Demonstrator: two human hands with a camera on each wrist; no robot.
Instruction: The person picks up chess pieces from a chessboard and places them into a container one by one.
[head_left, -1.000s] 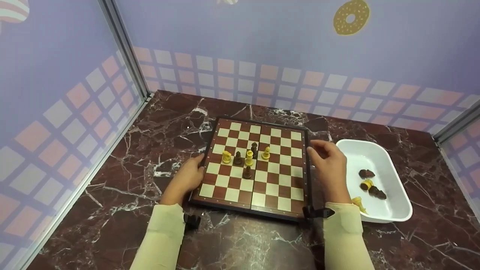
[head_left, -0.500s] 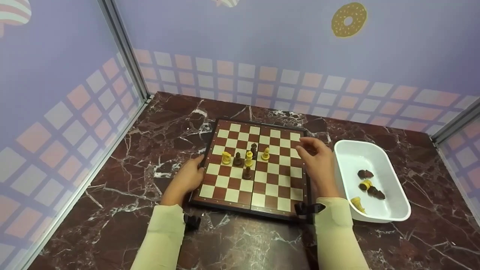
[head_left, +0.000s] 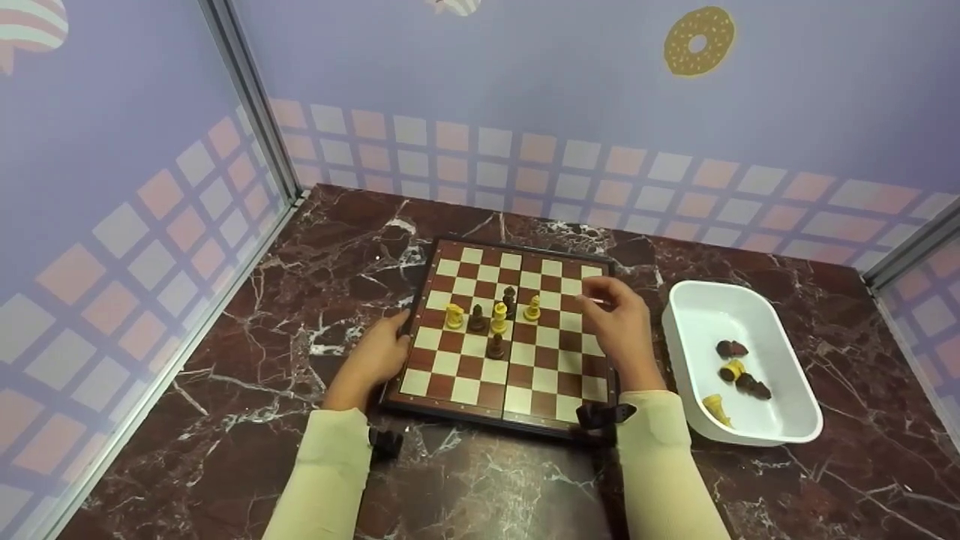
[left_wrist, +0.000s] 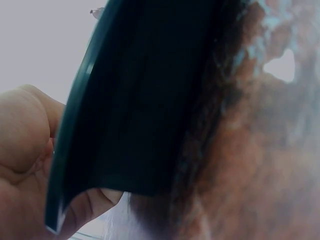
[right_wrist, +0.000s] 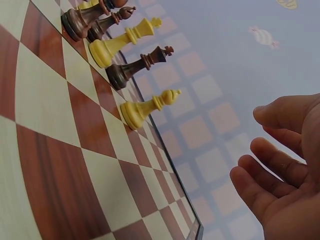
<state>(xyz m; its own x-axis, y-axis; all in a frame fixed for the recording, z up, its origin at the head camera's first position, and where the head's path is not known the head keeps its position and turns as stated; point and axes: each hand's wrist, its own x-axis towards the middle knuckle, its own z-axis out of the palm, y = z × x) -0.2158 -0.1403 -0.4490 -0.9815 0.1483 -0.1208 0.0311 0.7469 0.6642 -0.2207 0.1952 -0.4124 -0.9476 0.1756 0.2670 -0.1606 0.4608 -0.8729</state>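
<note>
A red-and-cream chessboard (head_left: pixel 555 375) lies on the counter with several pieces standing near its middle. My left hand (head_left: pixel 381 352) holds the board's left edge; the left wrist view shows the dark board side (left_wrist: pixel 135 100) against the hand. Over the right part of the board is my right hand (head_left: pixel 619 322), fingers loosely bent and nothing between them. Nearest to it stands a yellow bishop (right_wrist: pixel 150 110). Left of that are a dark king (right_wrist: pixel 135 67), a yellow king (right_wrist: pixel 125 41), a dark bishop (head_left: pixel 477 319), a yellow knight (head_left: pixel 454 315) and another dark piece (head_left: pixel 496 346).
A white tray (head_left: pixel 806 420) sits right of the board, with several dark and yellow pieces (head_left: pixel 716 409) lying on their sides in it. Patterned walls (head_left: pixel 480 75) enclose the back and sides of the marble counter (head_left: pixel 247 360).
My right hand has moved left from beside the tray to above the right side of the board. The left hand stays at the board's left edge, and the standing pieces have not moved.
</note>
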